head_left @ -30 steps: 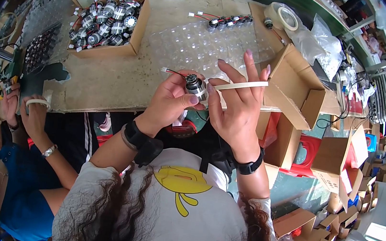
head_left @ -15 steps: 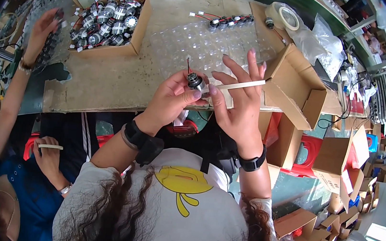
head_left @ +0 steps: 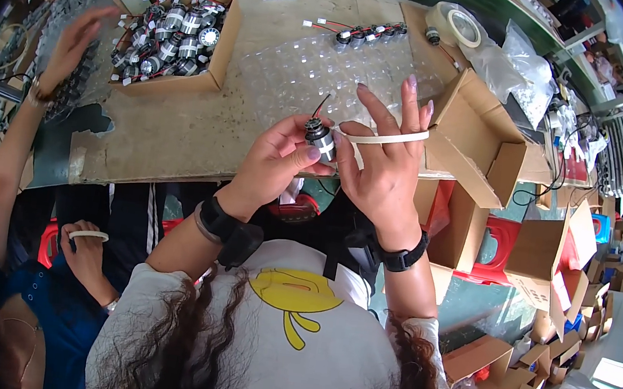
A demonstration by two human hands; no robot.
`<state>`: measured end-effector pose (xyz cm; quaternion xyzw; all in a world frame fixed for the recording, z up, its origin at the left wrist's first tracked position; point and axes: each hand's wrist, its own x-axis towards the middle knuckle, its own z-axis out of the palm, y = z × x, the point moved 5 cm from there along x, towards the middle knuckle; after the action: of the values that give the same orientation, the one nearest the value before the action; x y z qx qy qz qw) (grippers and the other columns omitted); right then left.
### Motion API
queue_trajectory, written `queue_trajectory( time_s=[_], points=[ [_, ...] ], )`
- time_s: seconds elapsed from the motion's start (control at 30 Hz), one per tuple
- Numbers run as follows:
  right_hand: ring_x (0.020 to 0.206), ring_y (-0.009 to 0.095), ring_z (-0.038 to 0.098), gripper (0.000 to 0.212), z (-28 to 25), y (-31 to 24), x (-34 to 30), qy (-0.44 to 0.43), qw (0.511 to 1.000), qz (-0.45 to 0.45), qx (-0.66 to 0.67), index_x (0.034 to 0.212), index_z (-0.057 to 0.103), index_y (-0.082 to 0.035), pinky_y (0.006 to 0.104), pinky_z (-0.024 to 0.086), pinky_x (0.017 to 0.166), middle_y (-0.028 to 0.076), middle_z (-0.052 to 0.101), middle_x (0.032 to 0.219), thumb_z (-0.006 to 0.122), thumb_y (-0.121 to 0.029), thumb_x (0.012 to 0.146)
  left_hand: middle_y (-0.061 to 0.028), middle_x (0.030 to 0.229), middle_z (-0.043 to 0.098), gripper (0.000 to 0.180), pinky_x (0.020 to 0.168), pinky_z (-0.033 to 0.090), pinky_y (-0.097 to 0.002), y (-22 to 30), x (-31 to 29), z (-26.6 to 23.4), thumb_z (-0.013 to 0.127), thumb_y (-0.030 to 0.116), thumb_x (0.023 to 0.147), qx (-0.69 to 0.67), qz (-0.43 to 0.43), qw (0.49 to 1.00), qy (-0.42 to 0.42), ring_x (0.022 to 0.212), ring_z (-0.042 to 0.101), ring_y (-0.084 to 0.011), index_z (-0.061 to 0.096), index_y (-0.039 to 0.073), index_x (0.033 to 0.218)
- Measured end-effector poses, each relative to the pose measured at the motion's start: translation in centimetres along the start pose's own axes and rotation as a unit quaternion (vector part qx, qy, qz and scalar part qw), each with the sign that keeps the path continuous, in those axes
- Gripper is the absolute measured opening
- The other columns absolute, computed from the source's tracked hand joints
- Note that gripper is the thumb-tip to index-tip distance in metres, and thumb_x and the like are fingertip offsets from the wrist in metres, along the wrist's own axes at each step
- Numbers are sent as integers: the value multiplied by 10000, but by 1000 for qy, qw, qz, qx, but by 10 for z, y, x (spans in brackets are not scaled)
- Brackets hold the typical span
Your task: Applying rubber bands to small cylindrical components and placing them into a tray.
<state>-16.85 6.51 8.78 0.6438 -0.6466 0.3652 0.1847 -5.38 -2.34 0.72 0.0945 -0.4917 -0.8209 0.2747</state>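
My left hand (head_left: pixel 279 155) pinches a small round motor (head_left: pixel 322 143) between thumb and fingers. The motor has a black end with thin wires rising from it, and a white band shows around its silver body. My right hand (head_left: pixel 385 176) holds a narrow roll of white tape (head_left: pixel 392 139), seen edge-on, with its fingers through the ring. The right thumb and a bent fingertip touch the motor's right side, while the other fingers stretch upward. Whether a strip of tape runs between roll and motor I cannot tell.
On the left, a cardboard box (head_left: pixel 222 59) holds many wired motors. Behind my hands lies a clear plastic blister tray (head_left: pixel 288 67) with several motors (head_left: pixel 370 34) at its far edge. An open carton (head_left: pixel 482 138) stands right. A co-worker's hand (head_left: pixel 73 45) reaches over the table's left.
The motor has turned upright in my left hand, and its white band now shows. The tape roll has tilted nearer level. The co-worker's raised hand has shifted slightly.
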Motion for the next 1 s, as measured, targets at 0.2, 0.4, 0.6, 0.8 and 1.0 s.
queue_trajectory(
  time_s=[0.2,0.4,0.6,0.8,1.0],
  points=[
    [1402,400,268,72,8,1,-3,-5,1000,-12,-27,863,694,-96,616,157,1100,80,591,1271,692,-97,790,-63,1204,565,387,824,570,-340,-5,2,-1,542,82,943,-17,-16,999,31,1081,596,-189,456,28,1317],
    [1418,401,226,61,-3,11,2,-18,997,15,69,863,702,-92,625,131,1104,81,586,1287,676,-93,808,-72,1214,569,395,804,570,-323,1,1,-2,529,92,954,-12,-45,998,43,1054,614,-197,448,38,1338],
    [1429,399,198,57,-6,12,3,-11,998,16,52,856,708,-102,638,117,1099,78,580,1301,676,-96,809,-70,1204,574,378,855,556,-333,3,0,-1,529,120,968,8,-39,999,23,1040,618,-193,458,52,1334],
    [1419,396,227,62,3,5,0,-8,998,24,49,854,701,-111,643,122,1095,68,588,1288,695,-98,794,-80,1265,543,414,829,568,-342,-3,-1,-1,506,123,974,-8,4,1000,22,1097,595,-208,415,40,1370],
    [1404,384,272,64,10,-1,-3,2,1000,4,-3,847,693,-105,630,135,1099,61,599,1268,703,-99,785,-86,1305,505,411,852,560,-357,-6,2,3,512,107,966,-43,18,999,24,1127,575,-210,417,38,1360]
  ],
)
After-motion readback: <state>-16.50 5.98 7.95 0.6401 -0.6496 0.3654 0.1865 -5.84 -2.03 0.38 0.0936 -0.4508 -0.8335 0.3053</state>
